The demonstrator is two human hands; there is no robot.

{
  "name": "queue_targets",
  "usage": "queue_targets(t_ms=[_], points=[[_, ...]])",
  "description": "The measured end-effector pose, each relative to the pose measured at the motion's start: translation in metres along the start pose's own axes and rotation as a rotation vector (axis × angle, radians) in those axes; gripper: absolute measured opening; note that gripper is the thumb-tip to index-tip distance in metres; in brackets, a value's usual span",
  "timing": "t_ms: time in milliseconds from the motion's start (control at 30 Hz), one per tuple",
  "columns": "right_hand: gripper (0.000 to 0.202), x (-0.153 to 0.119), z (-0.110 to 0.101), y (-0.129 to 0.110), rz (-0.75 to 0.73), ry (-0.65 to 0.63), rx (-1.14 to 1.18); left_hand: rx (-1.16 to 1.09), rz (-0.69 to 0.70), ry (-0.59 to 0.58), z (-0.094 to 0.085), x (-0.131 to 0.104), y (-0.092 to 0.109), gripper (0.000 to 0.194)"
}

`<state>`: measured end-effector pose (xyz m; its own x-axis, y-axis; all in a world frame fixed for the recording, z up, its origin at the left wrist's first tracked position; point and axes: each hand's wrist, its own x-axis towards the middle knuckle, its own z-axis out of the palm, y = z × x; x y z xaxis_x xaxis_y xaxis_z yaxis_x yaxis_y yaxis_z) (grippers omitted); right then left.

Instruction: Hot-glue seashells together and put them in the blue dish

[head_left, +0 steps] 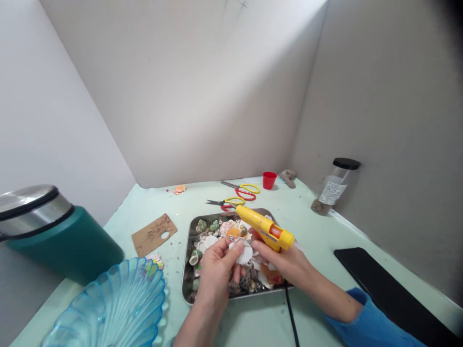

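Observation:
A metal tray [185, 284] full of shells and small stones lies in the middle of the table. Above it, my left hand [216, 265] pinches a white shell [244, 251] between thumb and fingers. My right hand [285, 262] is wrapped round a yellow glue gun [265, 225], whose nozzle points to the upper left, over the tray's far edge. The right fingertips are close beside the white shell; whether they touch it is hard to tell. A black cord runs down from beneath the right hand.
Behind the tray lie two pairs of scissors [245, 187] and a red cup [269, 180]. At left are a green bottle [65, 246], a blue shell-shaped dish [115, 303] and brown cardboard [155, 235]. A jar [331, 190] and a black flat object [379, 284] are at right.

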<state>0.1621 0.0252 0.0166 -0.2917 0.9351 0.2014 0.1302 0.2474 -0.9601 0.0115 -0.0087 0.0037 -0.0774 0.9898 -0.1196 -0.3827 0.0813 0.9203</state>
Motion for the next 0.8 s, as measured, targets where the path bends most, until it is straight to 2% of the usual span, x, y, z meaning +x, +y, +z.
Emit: queue_targets(t_ms=[167,333,433,533,667,800], points=[[0.027,0.001,0.002,0.002,0.03,0.023,0.026,-0.002,-0.001,0.012,0.001,0.001,0.0,0.03],[0.04,0.006,-0.007,0.013,0.084,0.05,0.076,-0.062,0.055,0.102,0.001,0.003,0.001,0.025],[0.037,0.009,-0.019,0.017,0.069,-0.038,-0.01,-0.081,0.097,0.141,0.0,0.004,0.002,0.025],[0.034,0.011,-0.028,0.018,0.016,-0.112,-0.115,-0.095,0.104,0.179,0.0,0.003,0.004,0.034],[0.029,0.013,-0.032,0.014,-0.107,-0.223,-0.181,-0.104,0.111,0.22,0.001,0.003,0.005,0.037],[0.026,0.014,-0.032,0.015,-0.145,-0.25,-0.197,-0.093,0.11,0.231,0.001,0.003,0.005,0.035]])
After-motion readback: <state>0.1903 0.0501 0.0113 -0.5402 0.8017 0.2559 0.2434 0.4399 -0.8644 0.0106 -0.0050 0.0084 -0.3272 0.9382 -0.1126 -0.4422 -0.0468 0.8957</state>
